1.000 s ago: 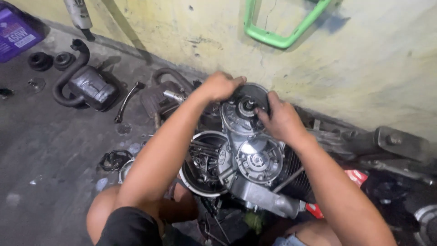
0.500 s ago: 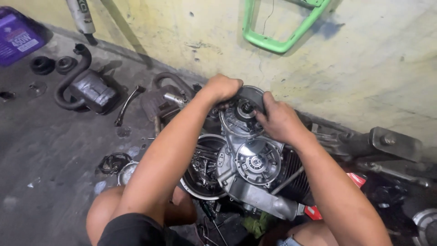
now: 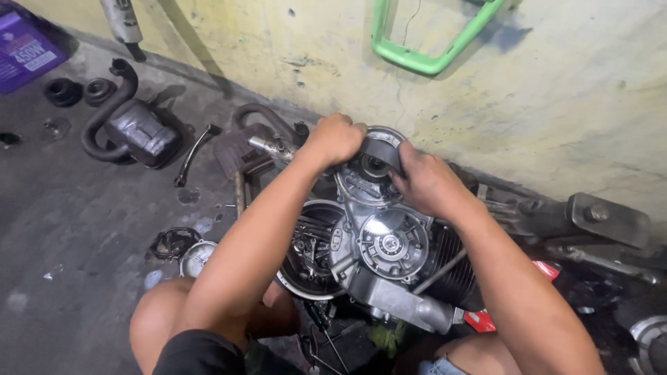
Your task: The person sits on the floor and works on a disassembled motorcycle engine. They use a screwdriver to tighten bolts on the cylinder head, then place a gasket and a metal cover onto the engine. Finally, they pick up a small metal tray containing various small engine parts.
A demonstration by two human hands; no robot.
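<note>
I see left hand (image 3: 335,139) and right hand (image 3: 425,182) both curled tight on round pulley (image 3: 375,164), atop engine (image 3: 379,243), on floor beside yellow wall (image 3: 556,104).

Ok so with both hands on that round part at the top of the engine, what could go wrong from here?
The left hand and right hand hold the round black part from either side; if it frees suddenly, it may drop onto the engine cover. Knuckles sit near the rough wall and could scrape. Loose parts like the bent lever on the floor could get kicked.
</note>
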